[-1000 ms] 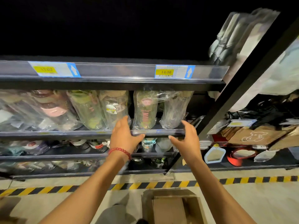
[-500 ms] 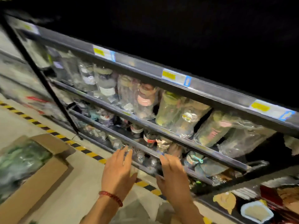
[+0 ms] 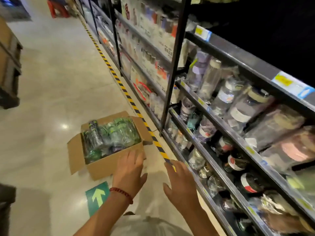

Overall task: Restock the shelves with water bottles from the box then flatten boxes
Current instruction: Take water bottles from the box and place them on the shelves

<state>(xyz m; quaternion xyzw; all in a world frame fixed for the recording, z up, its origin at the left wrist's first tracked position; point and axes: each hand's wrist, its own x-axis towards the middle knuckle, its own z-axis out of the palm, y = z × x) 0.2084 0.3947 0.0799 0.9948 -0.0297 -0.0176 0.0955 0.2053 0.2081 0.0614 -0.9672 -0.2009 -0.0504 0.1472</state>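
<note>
Box (image 3: 109, 147) sits open on the floor (image 3: 56, 79), just left of the striped floor tape (image 3: 131, 101) and the shelves (image 3: 221, 126). Flaps folded out, packed with water bottles (image 3: 110, 135), each in crinkled clear plastic, green print showing.

Handling, my guess: full box looks heavy, and the cardboard walls would likely sag if lifted by a flap. Better to take bottles out singly. Wrap looks slick and loose; hold round the bottle body, not the film. Bottles look rigid, and whether glass or plastic I cannot tell, so no dropping.

Left hand (image 3: 129, 172) hovers at the near right corner of the box, fingers spread, holding nothing; whether it touches the cardboard I cannot tell. Right hand (image 3: 180, 183) also spread and empty, between box and lowest shelf.

Shelves crowded with wrapped bottles; gaps hard to judge. Polished floor, wide aisle, green arrow sticker (image 3: 98, 197) near the feet.
</note>
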